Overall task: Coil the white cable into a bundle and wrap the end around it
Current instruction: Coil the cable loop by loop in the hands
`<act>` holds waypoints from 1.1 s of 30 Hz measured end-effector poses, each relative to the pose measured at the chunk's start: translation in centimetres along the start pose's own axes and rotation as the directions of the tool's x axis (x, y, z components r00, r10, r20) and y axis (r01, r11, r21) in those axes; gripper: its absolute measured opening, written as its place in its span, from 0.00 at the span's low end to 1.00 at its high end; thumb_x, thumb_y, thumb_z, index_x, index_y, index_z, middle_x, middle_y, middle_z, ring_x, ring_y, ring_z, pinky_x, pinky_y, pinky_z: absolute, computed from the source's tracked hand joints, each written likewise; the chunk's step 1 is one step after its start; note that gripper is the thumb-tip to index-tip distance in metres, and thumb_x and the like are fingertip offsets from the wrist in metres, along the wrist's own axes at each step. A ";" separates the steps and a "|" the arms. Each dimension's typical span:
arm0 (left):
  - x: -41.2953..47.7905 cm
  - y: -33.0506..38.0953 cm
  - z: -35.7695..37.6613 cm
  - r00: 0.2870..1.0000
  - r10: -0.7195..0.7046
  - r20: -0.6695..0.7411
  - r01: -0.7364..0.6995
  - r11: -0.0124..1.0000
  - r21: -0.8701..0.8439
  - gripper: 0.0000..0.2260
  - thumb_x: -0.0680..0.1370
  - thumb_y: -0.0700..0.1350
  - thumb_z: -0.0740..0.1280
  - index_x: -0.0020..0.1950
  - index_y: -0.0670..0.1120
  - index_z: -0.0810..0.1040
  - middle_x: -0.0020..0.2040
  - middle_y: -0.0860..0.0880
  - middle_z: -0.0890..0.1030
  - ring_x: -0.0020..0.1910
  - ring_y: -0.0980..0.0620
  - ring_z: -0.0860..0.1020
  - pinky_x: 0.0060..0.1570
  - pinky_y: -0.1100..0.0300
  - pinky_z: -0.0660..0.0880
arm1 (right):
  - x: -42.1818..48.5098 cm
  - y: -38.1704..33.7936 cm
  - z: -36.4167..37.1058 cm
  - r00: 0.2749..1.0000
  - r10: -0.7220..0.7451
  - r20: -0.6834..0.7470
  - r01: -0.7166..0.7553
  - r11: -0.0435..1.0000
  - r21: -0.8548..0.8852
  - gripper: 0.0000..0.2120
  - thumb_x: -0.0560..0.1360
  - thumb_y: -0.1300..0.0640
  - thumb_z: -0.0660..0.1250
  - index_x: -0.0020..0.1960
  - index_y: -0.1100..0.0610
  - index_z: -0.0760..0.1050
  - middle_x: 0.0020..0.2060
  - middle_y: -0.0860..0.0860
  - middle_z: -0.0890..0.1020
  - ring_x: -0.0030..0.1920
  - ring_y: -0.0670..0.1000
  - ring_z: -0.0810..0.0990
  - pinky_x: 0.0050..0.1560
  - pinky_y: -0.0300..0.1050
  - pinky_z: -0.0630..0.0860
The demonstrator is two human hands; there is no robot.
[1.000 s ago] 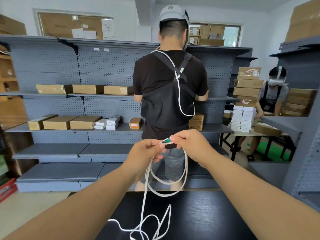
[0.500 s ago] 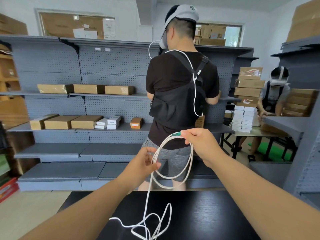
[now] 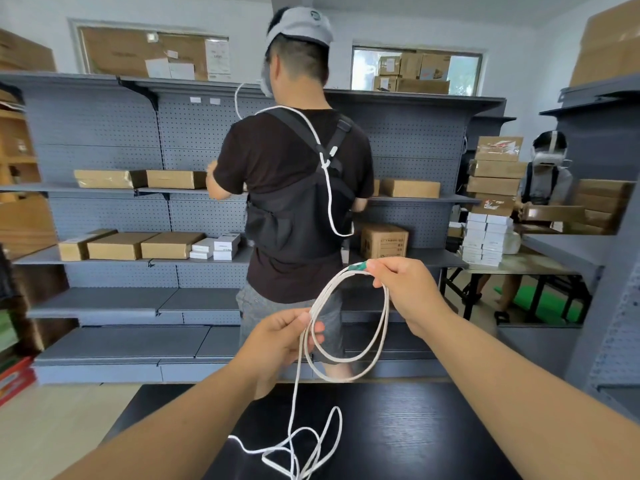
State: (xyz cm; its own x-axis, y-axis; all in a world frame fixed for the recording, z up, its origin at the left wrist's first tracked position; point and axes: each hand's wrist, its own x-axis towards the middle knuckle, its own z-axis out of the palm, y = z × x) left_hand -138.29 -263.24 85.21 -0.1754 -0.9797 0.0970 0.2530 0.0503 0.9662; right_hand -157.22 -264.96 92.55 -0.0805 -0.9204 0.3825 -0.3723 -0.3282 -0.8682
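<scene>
The white cable hangs as a loop of two or three turns in the air above the black table. My right hand pinches the top of the loop, where a green connector end sticks out to the left. My left hand is lower and to the left, fingers closed around the strand that runs down from the loop. The loose rest of the cable lies tangled on the table's near edge.
A person in a black shirt stands just beyond the table, back turned, facing grey shelves with cardboard boxes. Another seated person is at the far right by stacked boxes. Grey shelving stands at my right.
My hands have parted: the right one rose to the right with the loop top, the left slid down and left along the strand. The loop has widened. The person ahead shifted right.
</scene>
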 end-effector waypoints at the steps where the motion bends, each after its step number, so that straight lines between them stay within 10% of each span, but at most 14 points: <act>1: 0.0 -0.1 0.0 1.000 -0.005 0.015 0.005 1.000 -0.026 0.08 0.80 0.39 0.59 0.51 0.40 0.78 0.41 0.46 0.82 0.38 0.53 0.80 0.43 0.63 0.78 | 0.0 0.1 0.0 1.000 0.001 -0.013 -0.001 1.000 0.016 0.10 0.77 0.53 0.63 0.44 0.54 0.81 0.33 0.48 0.77 0.38 0.45 0.74 0.39 0.36 0.68; 14: 1.1 1.5 -0.7 0.985 0.152 -0.083 -0.124 0.954 0.272 0.08 0.78 0.39 0.64 0.43 0.45 0.81 0.36 0.47 0.78 0.33 0.56 0.78 0.37 0.67 0.75 | -0.2 2.2 0.6 0.982 0.156 -0.104 -0.136 0.975 0.177 0.08 0.77 0.52 0.63 0.47 0.53 0.80 0.35 0.50 0.79 0.36 0.47 0.72 0.40 0.41 0.69; 24: 2.4 6.9 -0.2 0.915 0.397 0.064 -0.267 0.478 0.837 0.08 0.79 0.41 0.62 0.45 0.50 0.79 0.35 0.46 0.79 0.27 0.61 0.73 0.33 0.71 0.69 | 0.1 4.3 0.7 0.890 0.426 0.160 -0.455 0.813 0.363 0.12 0.78 0.54 0.63 0.46 0.58 0.81 0.33 0.51 0.81 0.29 0.44 0.66 0.29 0.35 0.67; 29: 2.6 8.2 0.0 0.922 0.361 0.141 -0.270 0.338 0.902 0.10 0.80 0.40 0.61 0.45 0.38 0.79 0.34 0.44 0.74 0.32 0.51 0.73 0.33 0.71 0.67 | 0.5 4.5 -0.1 0.899 0.395 0.192 -0.415 0.906 0.082 0.13 0.78 0.52 0.61 0.50 0.59 0.81 0.43 0.52 0.84 0.35 0.47 0.70 0.37 0.40 0.72; 33: 2.7 8.6 0.2 0.929 0.312 0.199 -0.274 0.219 0.936 0.11 0.80 0.42 0.60 0.45 0.36 0.77 0.40 0.39 0.77 0.37 0.45 0.77 0.41 0.62 0.72 | 0.8 2.5 -0.5 0.992 0.052 0.118 -0.018 0.963 -0.269 0.13 0.78 0.52 0.61 0.58 0.55 0.77 0.53 0.47 0.80 0.51 0.46 0.75 0.53 0.41 0.69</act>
State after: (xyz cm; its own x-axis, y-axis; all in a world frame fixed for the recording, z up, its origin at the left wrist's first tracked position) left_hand -136.78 -265.40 93.77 -0.2735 -0.8560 0.4387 -0.7873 0.4612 0.4092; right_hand -158.71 -266.37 90.83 0.0104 -0.9549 0.2968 -0.6054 -0.2422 -0.7582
